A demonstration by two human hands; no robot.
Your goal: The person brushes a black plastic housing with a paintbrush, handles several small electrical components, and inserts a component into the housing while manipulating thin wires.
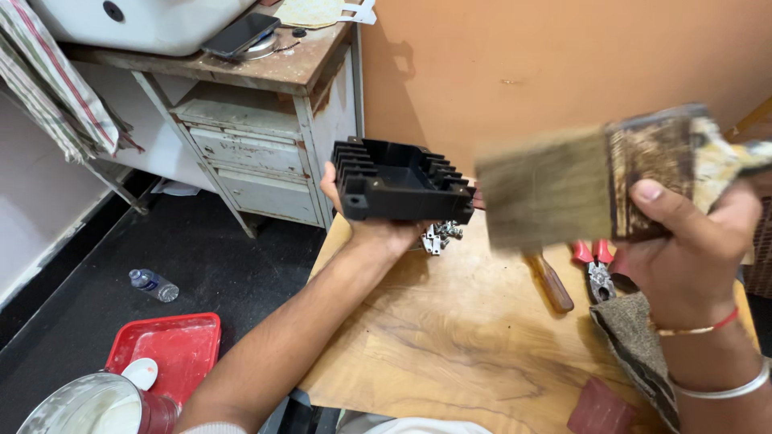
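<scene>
- Left hand (371,219) up over the wooden table (450,337), fingers wrapped round a black finned plastic housing (400,182), held level above the table's far corner.
- Right hand (687,253) clamps a wide, worn paintbrush (591,183), bristles blurred and pointing at the housing.
- On the table: red-handled pliers (593,265), a wooden tool handle (549,281), small metal parts (438,237), a grey cloth (639,345).
- Beyond, a rusty metal cabinet with 2 drawers (257,153), a phone (240,34) on top, orange wall (547,56) behind.
- Down on the dark floor (209,249): 1 plastic bottle (153,284), a red tray (167,347), a paint can (92,406).
</scene>
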